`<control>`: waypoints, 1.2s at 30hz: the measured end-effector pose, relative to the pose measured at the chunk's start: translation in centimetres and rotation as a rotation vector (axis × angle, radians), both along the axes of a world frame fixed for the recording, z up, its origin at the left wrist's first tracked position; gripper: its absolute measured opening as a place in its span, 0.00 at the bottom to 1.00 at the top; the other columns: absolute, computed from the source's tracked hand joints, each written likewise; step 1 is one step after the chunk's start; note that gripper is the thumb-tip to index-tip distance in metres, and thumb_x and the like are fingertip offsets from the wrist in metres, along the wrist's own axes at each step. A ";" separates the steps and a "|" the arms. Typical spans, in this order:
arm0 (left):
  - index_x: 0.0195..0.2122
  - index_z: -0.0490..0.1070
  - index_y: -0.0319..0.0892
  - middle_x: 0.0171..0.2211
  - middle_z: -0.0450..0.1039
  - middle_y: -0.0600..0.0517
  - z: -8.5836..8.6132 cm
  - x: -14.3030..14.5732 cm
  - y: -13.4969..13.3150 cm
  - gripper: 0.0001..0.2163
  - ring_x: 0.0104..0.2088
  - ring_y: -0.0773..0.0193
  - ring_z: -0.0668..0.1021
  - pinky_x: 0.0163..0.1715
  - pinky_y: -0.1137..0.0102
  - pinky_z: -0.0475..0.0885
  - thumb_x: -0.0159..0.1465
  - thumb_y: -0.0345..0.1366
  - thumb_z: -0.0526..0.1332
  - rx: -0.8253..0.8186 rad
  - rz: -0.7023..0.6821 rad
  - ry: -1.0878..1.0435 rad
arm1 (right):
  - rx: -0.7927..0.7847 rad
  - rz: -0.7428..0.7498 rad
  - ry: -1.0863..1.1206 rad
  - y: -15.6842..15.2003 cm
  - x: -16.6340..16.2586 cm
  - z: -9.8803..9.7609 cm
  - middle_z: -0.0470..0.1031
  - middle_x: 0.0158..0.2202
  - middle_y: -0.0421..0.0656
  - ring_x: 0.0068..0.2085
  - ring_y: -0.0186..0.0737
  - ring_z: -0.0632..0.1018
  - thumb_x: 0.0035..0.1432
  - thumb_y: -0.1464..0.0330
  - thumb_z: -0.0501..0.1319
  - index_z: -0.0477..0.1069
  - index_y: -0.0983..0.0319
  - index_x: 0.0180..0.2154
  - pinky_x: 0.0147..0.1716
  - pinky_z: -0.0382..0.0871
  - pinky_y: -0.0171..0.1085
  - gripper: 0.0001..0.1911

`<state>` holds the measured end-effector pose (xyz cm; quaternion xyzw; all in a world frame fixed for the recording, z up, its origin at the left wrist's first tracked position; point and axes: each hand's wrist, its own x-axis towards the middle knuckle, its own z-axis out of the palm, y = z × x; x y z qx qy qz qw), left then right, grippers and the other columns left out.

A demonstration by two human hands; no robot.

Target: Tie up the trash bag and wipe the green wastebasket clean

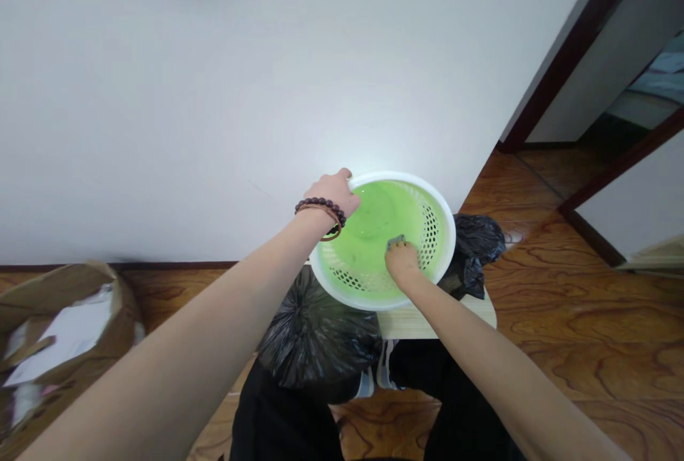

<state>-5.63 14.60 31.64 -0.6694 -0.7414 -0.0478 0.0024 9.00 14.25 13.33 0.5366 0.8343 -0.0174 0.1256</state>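
Note:
A round strainer basket [441, 215], white outside and green inside with rows of holes, rests tilted on a small pale wooden stool [427, 322]. My left hand [336, 194], with a dark bead bracelet on the wrist, grips the basket's upper left rim. My right hand [402, 261] is inside the basket, fingers closed on a small grey scrubbing pad [396, 240] pressed against the green wall.
A black plastic bag [315, 340] lies in front of the stool and another black bag [475, 247] behind its right side. A brown cardboard box [53, 325] with paper stands at the left. White wall ahead, wooden floor, a dark-framed doorway [561, 69] at right.

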 end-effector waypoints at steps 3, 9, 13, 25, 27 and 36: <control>0.60 0.49 0.47 0.49 0.68 0.41 1.4 1.2 0.5 0.31 0.43 0.50 0.74 0.45 0.54 0.63 0.54 0.37 0.55 0.068 -0.057 0.134 | -0.020 -0.021 -0.033 -0.2 -0.7 0.9 0.70 0.48 0.59 0.49 0.52 0.69 0.57 0.77 0.47 0.73 0.70 0.44 0.43 0.59 0.46 0.20; 0.57 0.55 0.56 0.53 0.66 0.51 2.0 4.1 3.4 0.28 0.47 0.54 0.72 0.52 0.56 0.56 0.54 0.36 0.56 0.099 -0.581 0.266 | 0.085 -0.104 -0.066 -0.6 0.2 1.7 0.66 0.51 0.61 0.53 0.57 0.64 0.57 0.77 0.46 0.72 0.72 0.46 0.50 0.51 0.53 0.21; 0.53 0.62 0.53 0.39 0.74 0.54 1.5 4.2 4.9 0.19 0.37 0.62 0.75 0.40 0.69 0.66 0.60 0.43 0.50 -0.033 -0.590 0.051 | 0.139 -0.114 0.014 0.5 2.6 1.1 0.63 0.54 0.62 0.57 0.57 0.60 0.56 0.78 0.46 0.71 0.72 0.47 0.53 0.46 0.52 0.21; 0.49 0.65 0.47 0.38 0.71 0.48 1.0 4.7 4.3 0.18 0.36 0.60 0.75 0.35 0.68 0.67 0.60 0.44 0.51 0.020 -0.478 0.054 | -0.280 -0.110 0.604 -1.1 -4.7 -1.2 0.74 0.47 0.40 0.45 0.37 0.74 0.60 0.69 0.47 0.67 0.55 0.52 0.41 0.64 0.31 0.21; 0.49 0.65 0.47 0.39 0.71 0.47 1.0 4.7 4.0 0.17 0.36 0.58 0.75 0.35 0.68 0.68 0.60 0.43 0.51 0.020 -0.463 0.064 | -0.274 -0.039 0.611 -0.9 -4.4 -1.1 0.73 0.47 0.39 0.44 0.36 0.74 0.60 0.69 0.47 0.66 0.55 0.52 0.41 0.63 0.30 0.21; 0.51 0.64 0.48 0.41 0.70 0.47 0.8 4.6 3.5 0.17 0.39 0.57 0.74 0.38 0.66 0.67 0.61 0.43 0.50 0.014 -0.408 0.031 | 0.013 -0.059 0.073 2.1 3.0 -1.0 0.66 0.52 0.58 0.55 0.48 0.65 0.57 0.76 0.47 0.73 0.68 0.43 0.51 0.55 0.44 0.18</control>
